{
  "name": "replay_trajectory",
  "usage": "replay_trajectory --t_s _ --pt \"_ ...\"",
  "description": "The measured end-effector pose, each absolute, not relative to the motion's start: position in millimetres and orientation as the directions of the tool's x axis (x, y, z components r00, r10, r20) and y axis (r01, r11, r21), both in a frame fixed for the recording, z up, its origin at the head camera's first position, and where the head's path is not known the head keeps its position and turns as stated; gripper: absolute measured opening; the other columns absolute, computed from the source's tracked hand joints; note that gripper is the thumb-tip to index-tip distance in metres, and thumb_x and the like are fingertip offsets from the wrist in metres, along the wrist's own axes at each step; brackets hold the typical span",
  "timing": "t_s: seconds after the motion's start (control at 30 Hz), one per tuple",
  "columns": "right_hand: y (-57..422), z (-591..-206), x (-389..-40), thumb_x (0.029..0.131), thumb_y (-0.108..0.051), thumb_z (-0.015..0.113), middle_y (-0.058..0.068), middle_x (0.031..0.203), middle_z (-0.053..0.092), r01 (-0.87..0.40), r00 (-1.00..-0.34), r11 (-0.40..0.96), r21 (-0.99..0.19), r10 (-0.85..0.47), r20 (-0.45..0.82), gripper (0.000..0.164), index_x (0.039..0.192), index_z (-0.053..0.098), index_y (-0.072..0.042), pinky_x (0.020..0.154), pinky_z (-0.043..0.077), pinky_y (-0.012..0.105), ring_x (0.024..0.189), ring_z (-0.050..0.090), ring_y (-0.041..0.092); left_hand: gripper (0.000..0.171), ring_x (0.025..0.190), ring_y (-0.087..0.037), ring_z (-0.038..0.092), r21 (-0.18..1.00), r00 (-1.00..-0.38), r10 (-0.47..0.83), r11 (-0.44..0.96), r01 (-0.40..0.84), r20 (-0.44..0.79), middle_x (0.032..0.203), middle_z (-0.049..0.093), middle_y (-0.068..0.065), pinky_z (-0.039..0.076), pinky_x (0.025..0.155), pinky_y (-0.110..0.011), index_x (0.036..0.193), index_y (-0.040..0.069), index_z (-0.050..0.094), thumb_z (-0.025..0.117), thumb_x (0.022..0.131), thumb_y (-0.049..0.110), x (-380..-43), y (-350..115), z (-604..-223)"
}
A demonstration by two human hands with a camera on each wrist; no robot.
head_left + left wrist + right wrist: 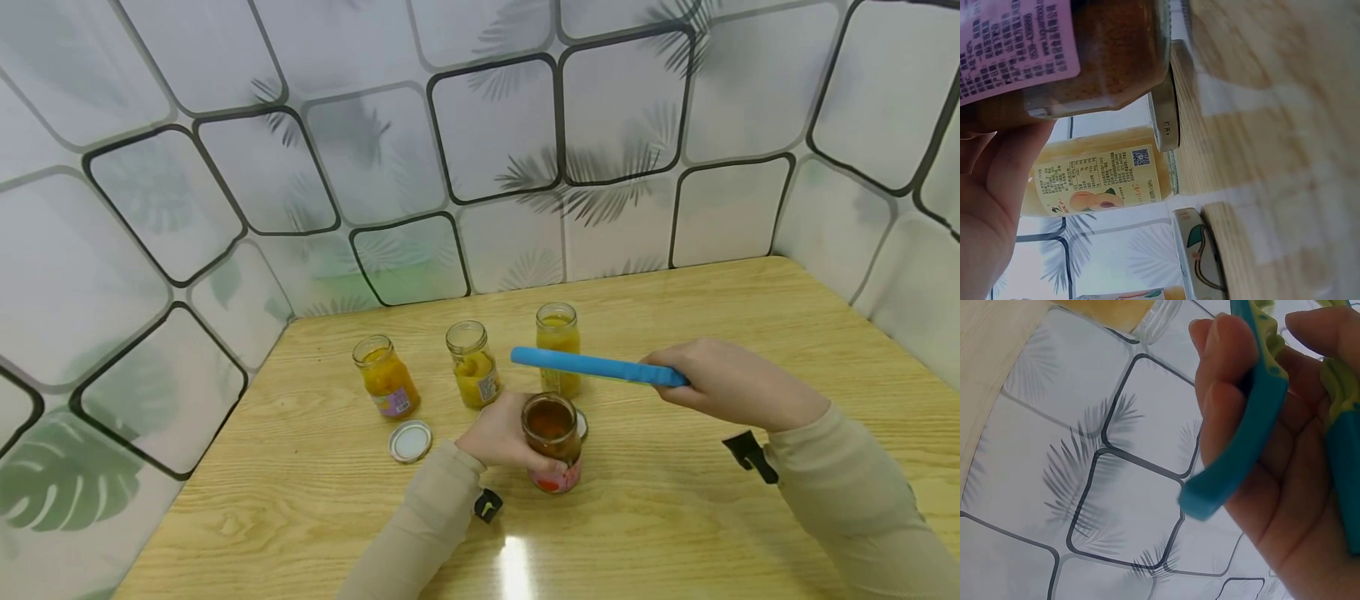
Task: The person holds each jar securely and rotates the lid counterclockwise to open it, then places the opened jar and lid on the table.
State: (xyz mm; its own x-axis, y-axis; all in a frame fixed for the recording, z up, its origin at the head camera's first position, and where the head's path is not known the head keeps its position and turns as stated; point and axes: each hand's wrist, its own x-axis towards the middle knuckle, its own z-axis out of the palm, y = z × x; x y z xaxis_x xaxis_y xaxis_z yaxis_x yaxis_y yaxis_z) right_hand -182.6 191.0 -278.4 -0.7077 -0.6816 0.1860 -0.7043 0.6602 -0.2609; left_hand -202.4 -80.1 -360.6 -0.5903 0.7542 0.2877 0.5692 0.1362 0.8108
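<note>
In the head view my left hand grips a glass jar with dark reddish-brown contents and a pink label; its open mouth faces up. The left wrist view shows the same jar close up, with the fingers against its side. My right hand holds a jar opener with blue handles, one pointing left above the jars. Yellow-green toothed inner edges of the opener show in the right wrist view, the handles spread apart in the hand. The opener is apart from the held jar.
Three lidless jars stand behind: an orange one, a half-filled yellow one and a fuller yellow one. One lid lies at left; another lid is partly hidden behind the held jar. A patterned wall borders the wooden table.
</note>
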Motion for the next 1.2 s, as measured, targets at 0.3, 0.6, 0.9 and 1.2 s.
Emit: replay_trajectory --t_s 0.3,0.6,0.9,1.2 --pt "191 -279 -183 0.086 -0.010 0.056 -0.011 0.060 0.039 -0.682 -0.729 0.687 -0.252 -0.667 0.154 0.010 0.079 0.053 -0.016 0.047 0.031 0.021 0.049 0.031 0.001 0.046 0.085 -0.002 0.056 0.783 -0.630 0.743 0.246 0.571 0.226 0.095 0.064 -0.012 0.045 0.080 -0.021 0.103 -0.003 0.059 0.077 0.061 0.000 -184 -78 -335" --pt "194 -280 -187 0.085 -0.010 0.056 -0.010 0.058 0.037 -0.663 -0.747 0.709 -0.240 -0.647 0.155 0.013 0.075 0.051 -0.017 0.047 0.031 0.021 0.048 0.030 0.001 0.045 0.085 -0.002 0.056 0.771 -0.584 0.771 0.203 0.603 0.254 0.094 0.063 -0.016 0.045 0.079 -0.021 0.103 -0.006 0.058 0.076 0.061 -0.003 -185 -79 -334" --pt "204 -281 -192 0.085 -0.008 0.055 -0.009 0.055 0.030 -0.628 -0.778 0.729 -0.271 -0.600 0.187 0.021 0.069 0.045 -0.017 0.045 0.026 0.020 0.047 0.026 0.002 0.044 0.084 -0.001 0.055 0.790 -0.606 0.769 0.237 0.566 0.203 0.095 0.063 -0.014 0.045 0.079 -0.021 0.103 -0.004 0.057 0.075 0.063 -0.002 -185 -79 -335" --pt "221 -280 -198 0.086 -0.008 0.054 -0.006 0.054 0.031 -0.567 -0.823 0.780 -0.264 -0.527 0.210 0.015 0.073 0.048 -0.013 0.045 0.027 0.022 0.046 0.029 0.005 0.054 0.094 -0.004 0.053 0.830 -0.604 0.788 0.256 0.496 0.119 0.105 0.059 -0.006 0.042 0.085 -0.022 0.114 0.003 0.051 0.076 0.066 0.002 -199 -82 -355"
